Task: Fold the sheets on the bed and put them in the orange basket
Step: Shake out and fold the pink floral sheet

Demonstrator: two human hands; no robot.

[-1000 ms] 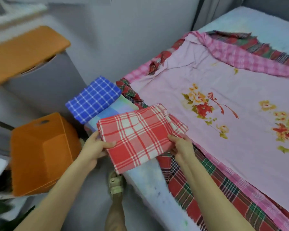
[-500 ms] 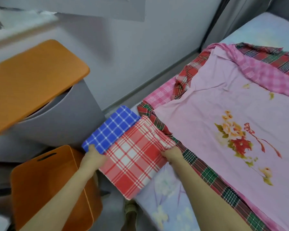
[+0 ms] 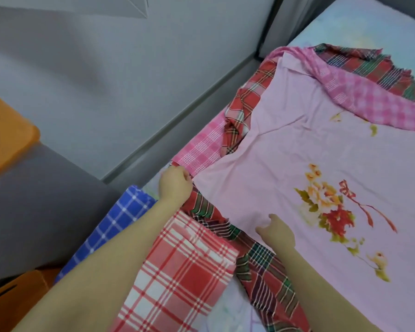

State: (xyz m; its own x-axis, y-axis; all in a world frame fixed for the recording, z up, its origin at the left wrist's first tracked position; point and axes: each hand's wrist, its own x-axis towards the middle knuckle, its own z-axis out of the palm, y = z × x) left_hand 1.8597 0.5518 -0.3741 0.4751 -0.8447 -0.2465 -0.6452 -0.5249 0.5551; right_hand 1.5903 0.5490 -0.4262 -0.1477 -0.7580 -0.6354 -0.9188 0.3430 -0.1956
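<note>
Head cam: red checked sheet (image 3: 177, 279) now dropped folded at lower centre beside the blue one (image 3: 110, 226). Left hand (image 3: 175, 185) fisted on pink sheet (image 3: 309, 164) corner, right hand (image 3: 277, 232) half-open at its edge. Next fold starting, probably. Orange basket (image 3: 15, 298) waiting lower left.

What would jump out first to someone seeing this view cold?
The pink floral sheet spread across the bed at right, with the left hand closed at its near corner and the right hand open on its edge. Below them lies a folded red plaid sheet, beside a folded blue checked one.
</note>
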